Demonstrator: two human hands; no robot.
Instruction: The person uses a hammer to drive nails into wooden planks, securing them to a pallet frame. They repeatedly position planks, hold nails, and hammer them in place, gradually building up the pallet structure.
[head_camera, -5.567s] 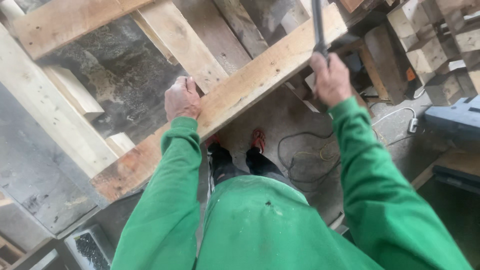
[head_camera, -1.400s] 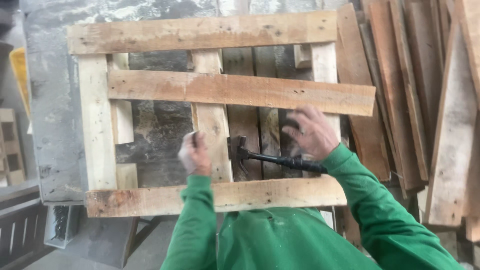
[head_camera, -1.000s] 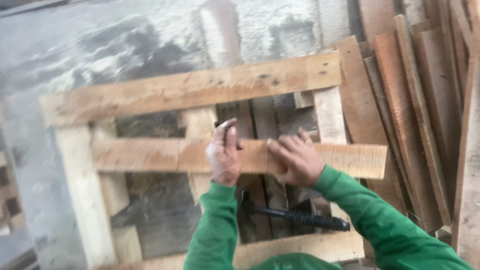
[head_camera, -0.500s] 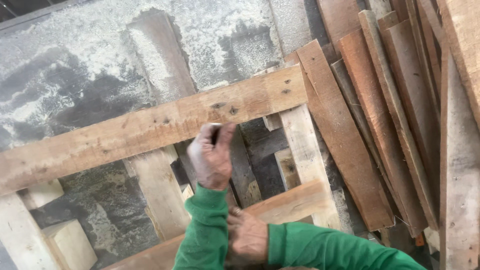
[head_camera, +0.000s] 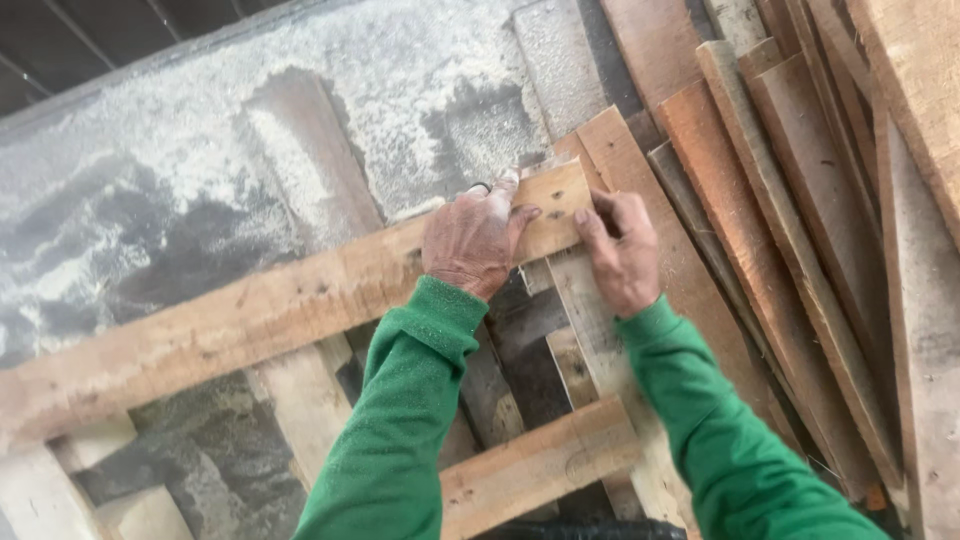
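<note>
A weathered wooden pallet (head_camera: 250, 320) lies under me on a dusty grey surface. My left hand (head_camera: 475, 240) lies over the right end of its top board (head_camera: 300, 295), fingers curled over the far edge. My right hand (head_camera: 615, 250) grips the same board at its end corner, above the pallet's right-hand slat (head_camera: 590, 340). Both arms wear green sleeves. A lower cross board (head_camera: 540, 465) runs beneath my forearms. A dark object (head_camera: 590, 528) shows only partly at the bottom edge.
Several long reddish and pale planks (head_camera: 780, 200) lean in a stack at the right, close to my right hand. The grey surface (head_camera: 300, 150) beyond the pallet is covered in pale dust. A dark slatted edge (head_camera: 120, 30) runs along the top left.
Both hands have moved up to the right end of the top board. The right hand has let go of the black bar it held earlier. The view has shifted up and right.
</note>
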